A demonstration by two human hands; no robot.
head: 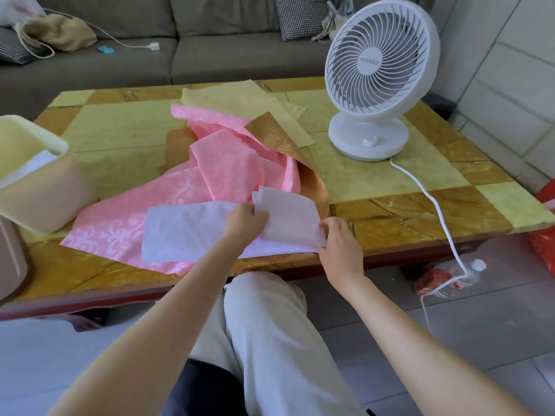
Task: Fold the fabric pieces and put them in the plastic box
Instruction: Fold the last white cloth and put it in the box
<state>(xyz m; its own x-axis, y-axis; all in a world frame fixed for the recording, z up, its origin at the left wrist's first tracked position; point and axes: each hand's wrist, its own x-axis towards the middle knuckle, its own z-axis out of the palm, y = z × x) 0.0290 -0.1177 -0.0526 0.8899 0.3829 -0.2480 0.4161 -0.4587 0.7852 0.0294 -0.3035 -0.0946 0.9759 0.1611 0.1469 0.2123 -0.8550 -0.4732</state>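
Worktop of green and amber squares carried a white desk fan; a grey sofa stood behind the fan. Left of the fan, left hand and right hand each had a pinching grip on the white fabric piece, over pink fabric; the plastic box sat farther left.

Fan right; plastic box left.

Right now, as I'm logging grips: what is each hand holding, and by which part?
Both hands hold the white fabric piece: the left hand grips the left edge of its raised flap, the right hand pinches its near right corner.
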